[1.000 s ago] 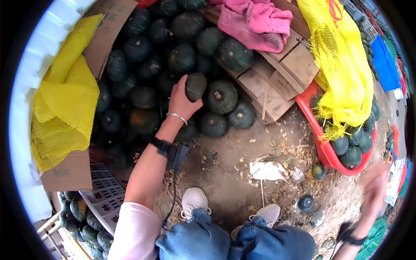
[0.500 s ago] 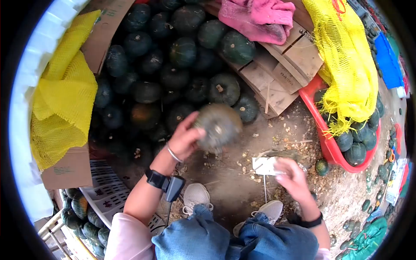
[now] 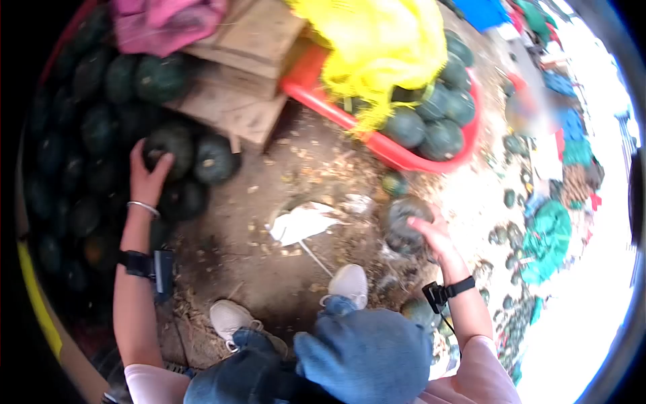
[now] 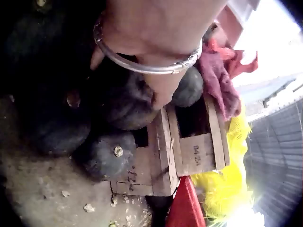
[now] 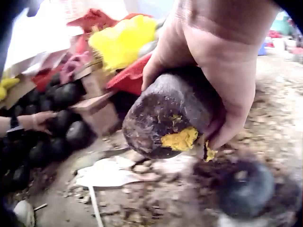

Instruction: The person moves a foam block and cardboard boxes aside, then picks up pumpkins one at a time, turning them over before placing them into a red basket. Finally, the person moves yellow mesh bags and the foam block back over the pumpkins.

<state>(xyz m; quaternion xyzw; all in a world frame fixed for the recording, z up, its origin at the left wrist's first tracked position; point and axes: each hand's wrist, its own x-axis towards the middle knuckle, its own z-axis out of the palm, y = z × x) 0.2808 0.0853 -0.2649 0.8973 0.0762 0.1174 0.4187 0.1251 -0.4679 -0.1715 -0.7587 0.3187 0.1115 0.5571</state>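
Note:
My left hand (image 3: 149,175) is at the edge of the heap, its thumb and fingers spread around a dark green pumpkin (image 3: 169,145). In the left wrist view its fingers curl over the top of that pumpkin (image 4: 125,106), and a neighbouring pumpkin (image 4: 106,153) with a pale stem sits just below. Over on the right, above the littered ground, my right hand (image 3: 437,236) grips another pumpkin (image 3: 402,225) from its side. The right wrist view shows a patch of broken yellow flesh on this pumpkin (image 5: 156,118).
A red tub (image 3: 417,160) of pumpkins stands ahead, with a yellow mesh bag (image 3: 383,47) draped over it. Wooden crates (image 3: 235,101) border the heap, under a pink cloth (image 3: 165,23). A white scrap (image 3: 303,222) lies between; more pumpkins are scattered at right.
My left hand lifted a pumpkin out of the heap toward the middle, then went back to the heap. My right hand came in and now holds a pumpkin at right. The head view has turned right.

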